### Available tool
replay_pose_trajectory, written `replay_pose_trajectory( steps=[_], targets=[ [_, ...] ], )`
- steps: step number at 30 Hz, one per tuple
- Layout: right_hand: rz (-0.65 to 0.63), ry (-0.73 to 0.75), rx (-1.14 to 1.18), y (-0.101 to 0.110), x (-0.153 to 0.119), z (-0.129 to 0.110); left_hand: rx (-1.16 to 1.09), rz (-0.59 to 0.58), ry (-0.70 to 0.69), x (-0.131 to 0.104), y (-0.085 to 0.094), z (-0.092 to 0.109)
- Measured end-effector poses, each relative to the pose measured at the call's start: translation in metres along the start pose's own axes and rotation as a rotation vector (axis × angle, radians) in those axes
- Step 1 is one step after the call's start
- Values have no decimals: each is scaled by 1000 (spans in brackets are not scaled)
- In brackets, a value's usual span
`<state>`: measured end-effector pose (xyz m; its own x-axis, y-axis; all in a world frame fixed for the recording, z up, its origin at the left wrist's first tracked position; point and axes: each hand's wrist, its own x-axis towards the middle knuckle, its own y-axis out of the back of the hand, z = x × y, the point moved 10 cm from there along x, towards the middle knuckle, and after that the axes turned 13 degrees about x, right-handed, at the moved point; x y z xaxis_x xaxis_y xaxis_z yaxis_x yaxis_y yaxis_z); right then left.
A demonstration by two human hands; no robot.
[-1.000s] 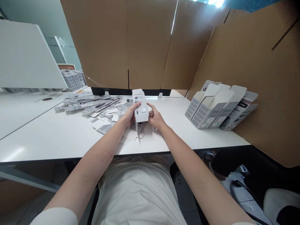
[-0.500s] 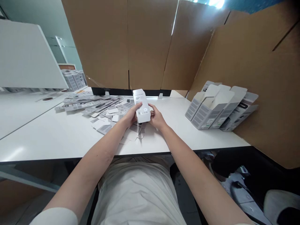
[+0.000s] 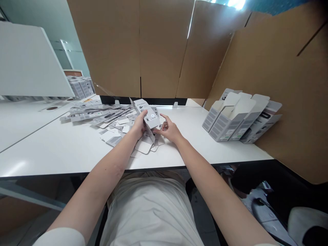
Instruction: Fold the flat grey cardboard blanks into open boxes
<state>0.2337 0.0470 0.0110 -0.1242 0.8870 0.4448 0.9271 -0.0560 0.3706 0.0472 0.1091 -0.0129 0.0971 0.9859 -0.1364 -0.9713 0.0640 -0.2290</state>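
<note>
On the table, flat cartons lie left, boxes stand right, a partition behind.

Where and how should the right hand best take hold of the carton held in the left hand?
Probably by the right long edge of the carton, coming from the right. The left hand grips it from the left, thumb on the printed upper face, so the straight right edge is uncovered and lies toward the right hand.

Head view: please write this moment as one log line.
left hand: holding printed carton; right hand: near carton, contact unclear; flattened cartons: piled left; erected cartons: grouped right
</note>
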Motion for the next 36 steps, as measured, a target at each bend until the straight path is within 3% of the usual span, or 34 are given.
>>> replay_pose_trajectory(
  steps=[17, 26, 36],
  targets=[
    [26, 30, 54, 4, -1, -4, 125, -132, 3, 0, -9, -6],
    [41, 161, -40, 3, -2, -12, 260, -263, -20, -6, -22, -9],
    [90, 213, -82, 6, -2, -16, 327, -278, -45, -11, -24, -8]
  ],
)
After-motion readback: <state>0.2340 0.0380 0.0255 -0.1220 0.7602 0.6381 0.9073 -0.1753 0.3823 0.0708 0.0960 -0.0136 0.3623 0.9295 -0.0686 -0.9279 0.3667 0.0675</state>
